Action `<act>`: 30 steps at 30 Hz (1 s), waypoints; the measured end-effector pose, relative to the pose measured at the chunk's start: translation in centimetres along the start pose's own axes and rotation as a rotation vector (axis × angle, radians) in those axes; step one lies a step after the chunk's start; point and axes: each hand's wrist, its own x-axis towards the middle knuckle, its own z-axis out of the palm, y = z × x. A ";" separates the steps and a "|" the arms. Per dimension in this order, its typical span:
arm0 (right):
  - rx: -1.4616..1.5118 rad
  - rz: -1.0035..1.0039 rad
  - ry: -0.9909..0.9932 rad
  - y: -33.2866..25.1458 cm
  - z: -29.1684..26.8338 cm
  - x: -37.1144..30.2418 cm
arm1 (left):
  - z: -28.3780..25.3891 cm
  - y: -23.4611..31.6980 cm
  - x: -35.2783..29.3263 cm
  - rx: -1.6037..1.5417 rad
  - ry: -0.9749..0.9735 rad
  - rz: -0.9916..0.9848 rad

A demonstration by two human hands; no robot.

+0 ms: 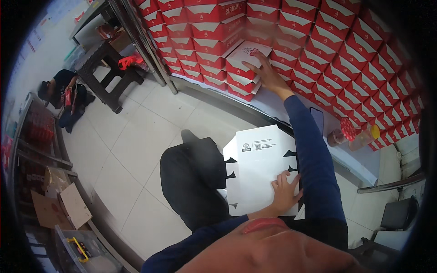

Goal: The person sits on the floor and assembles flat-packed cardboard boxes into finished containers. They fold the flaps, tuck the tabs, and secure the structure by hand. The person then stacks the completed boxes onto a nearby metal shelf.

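My left hand (286,191) lies flat, fingers spread and gripping nothing, on the flat white carton blank (261,168) across my lap. My right hand (266,73), fingers extended and loose, rests on top of a folded red-and-white box (243,61), well beyond the blank. That box sits against the wall of stacked red boxes (355,50), above the counter edge (273,107).

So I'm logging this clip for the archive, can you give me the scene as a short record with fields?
left hand: flat on white unfolded carton sheet on the lap
right hand: reaching out, on top red-and-white box of a short stack
background: wall of stacked boxes
counter: phone, tape roll
floor: another person seated
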 end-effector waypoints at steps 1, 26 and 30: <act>0.005 -0.050 0.034 -0.3 0.0 0.0 | 0.0 -0.2 -0.1 -0.038 -0.012 -0.031; 0.234 0.184 0.234 -19.0 -10.3 -30.3 | -6.9 -0.7 0.6 -1.114 0.184 0.099; 0.231 0.498 0.497 -20.9 -8.0 -28.8 | -4.5 -1.2 -0.7 -1.171 0.237 0.003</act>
